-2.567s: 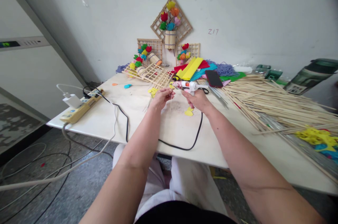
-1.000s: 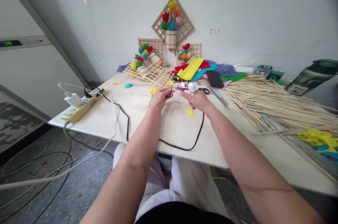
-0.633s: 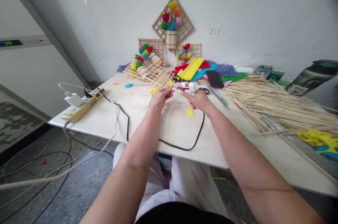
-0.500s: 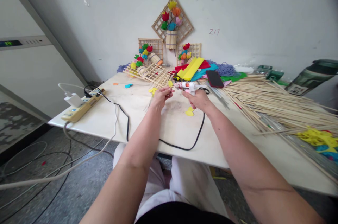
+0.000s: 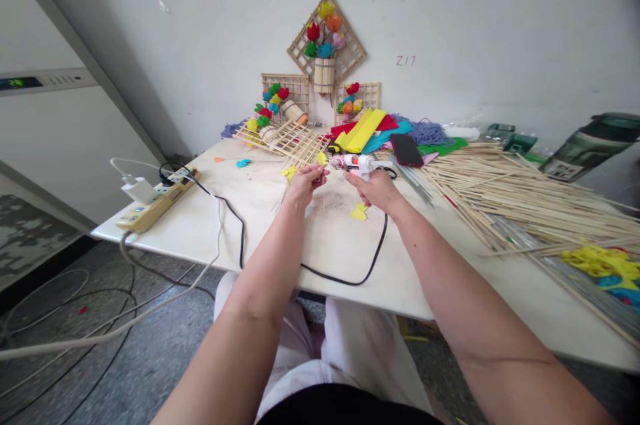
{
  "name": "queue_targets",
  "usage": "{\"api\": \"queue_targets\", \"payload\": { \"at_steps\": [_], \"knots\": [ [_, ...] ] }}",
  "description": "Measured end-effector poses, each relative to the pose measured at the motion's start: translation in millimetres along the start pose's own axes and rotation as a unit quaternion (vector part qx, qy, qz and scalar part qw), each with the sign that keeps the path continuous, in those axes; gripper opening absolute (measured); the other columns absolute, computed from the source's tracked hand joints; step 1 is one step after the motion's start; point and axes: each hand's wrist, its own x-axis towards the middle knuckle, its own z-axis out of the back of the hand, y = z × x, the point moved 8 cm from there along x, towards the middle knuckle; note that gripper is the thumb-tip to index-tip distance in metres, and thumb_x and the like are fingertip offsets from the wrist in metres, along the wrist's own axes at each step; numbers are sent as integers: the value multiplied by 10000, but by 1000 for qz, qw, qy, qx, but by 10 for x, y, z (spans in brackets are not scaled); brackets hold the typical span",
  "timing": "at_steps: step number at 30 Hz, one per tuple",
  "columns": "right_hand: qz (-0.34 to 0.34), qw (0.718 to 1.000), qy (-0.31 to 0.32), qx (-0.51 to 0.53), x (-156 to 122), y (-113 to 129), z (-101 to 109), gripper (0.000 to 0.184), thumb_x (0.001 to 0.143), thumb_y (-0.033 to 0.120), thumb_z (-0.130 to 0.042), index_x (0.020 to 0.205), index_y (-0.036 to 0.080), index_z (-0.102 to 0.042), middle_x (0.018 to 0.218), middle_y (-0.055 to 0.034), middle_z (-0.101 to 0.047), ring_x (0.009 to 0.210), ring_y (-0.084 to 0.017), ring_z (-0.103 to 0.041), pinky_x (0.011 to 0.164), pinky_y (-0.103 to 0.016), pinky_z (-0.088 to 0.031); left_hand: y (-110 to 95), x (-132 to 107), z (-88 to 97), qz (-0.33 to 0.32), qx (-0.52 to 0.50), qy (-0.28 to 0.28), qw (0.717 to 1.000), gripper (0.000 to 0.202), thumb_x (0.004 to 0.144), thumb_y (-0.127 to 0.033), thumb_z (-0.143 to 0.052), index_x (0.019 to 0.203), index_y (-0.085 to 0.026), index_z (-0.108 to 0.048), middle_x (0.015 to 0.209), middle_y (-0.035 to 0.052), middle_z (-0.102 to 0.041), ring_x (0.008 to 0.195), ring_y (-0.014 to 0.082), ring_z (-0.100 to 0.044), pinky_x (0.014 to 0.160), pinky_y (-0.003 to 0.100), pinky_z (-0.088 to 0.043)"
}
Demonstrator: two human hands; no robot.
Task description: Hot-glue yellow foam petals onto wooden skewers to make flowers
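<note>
My right hand (image 5: 377,189) is wrapped round the handle of a white hot glue gun (image 5: 366,163). The gun's nozzle points left, close to a small yellow paper flower piece (image 5: 322,157). Below that piece runs a thin stem, pinched between the fingers of my left hand (image 5: 306,185). Whether the nozzle touches the yellow piece I cannot tell. Loose yellow petals (image 5: 359,211) lie on the table under my right hand, and a yellow flower (image 5: 289,173) lies just beyond my left hand.
The gun's black cord (image 5: 345,281) loops over the table's front edge. On the left sits a power strip (image 5: 155,201). Wooden sticks (image 5: 500,191) cover the right side. Behind are stick lattices (image 5: 300,140), coloured paper (image 5: 367,131), a phone (image 5: 406,149) and a tilted bottle (image 5: 585,145).
The yellow piece at the top of the stem has turned or shifted slightly by the nozzle. Both hands stay almost where they were.
</note>
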Motion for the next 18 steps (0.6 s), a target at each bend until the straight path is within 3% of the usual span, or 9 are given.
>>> {"api": "queue_targets", "payload": {
  "at_steps": [18],
  "knots": [
    [5,1000,0,-2,14,-20,-8,422,756,560,-547,608,165,-543,442,10,-501,359,-116,-486,390,-242,-433,-6,-26,-46,8,4,5,1000,152,625,-156,-737,715,-115,-621,596,16,-647,485,66,-545,554,207,-439]
  ]
}}
